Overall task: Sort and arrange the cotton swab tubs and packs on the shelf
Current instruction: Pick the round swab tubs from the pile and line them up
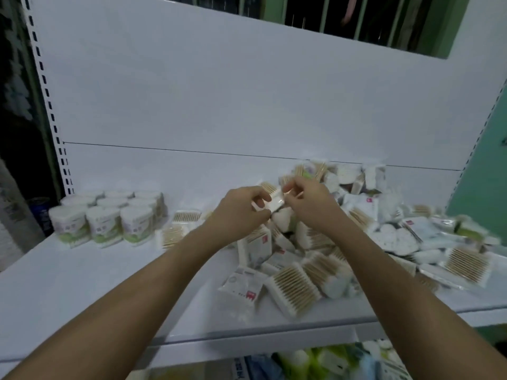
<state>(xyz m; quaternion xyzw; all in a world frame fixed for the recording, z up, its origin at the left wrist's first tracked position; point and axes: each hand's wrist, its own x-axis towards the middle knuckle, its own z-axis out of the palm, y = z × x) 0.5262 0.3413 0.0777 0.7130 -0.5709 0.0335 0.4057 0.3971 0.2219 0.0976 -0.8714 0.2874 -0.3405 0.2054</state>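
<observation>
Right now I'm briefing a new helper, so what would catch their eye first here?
Both hands, left hand and right hand, meet mid-shelf, fingers pinching one small pack above a messy heap of packs spread across the right half. At the far left, tubs stand in tidy rows on the white shelf.

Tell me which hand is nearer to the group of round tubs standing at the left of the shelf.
Left. The left hand is above the shelf just right of the round tubs, gripping a small pack. The right hand pinches that pack's far side, farther from them.
</observation>
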